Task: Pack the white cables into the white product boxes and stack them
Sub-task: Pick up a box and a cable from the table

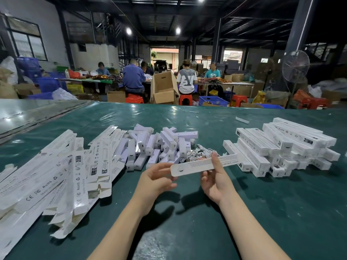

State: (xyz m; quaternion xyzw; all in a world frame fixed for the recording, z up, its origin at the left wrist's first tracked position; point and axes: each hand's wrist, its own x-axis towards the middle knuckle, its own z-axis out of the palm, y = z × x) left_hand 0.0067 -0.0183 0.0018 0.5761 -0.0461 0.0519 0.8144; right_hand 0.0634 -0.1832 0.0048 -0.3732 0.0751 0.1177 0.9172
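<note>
A long white product box is held level above the green table. My right hand grips it near its middle, thumb on top. My left hand is at the box's left end, fingers loosely curled and touching the end. Behind the box lies a tangle of white cables. A pile of flat unfolded boxes covers the left of the table. Small white inner boxes are heaped at the centre. Closed white boxes are stacked crosswise on the right.
A single white box piece lies farther back on the table. Beyond the far edge, several people sit at work tables among cardboard cartons, blue crates, red stools and a standing fan.
</note>
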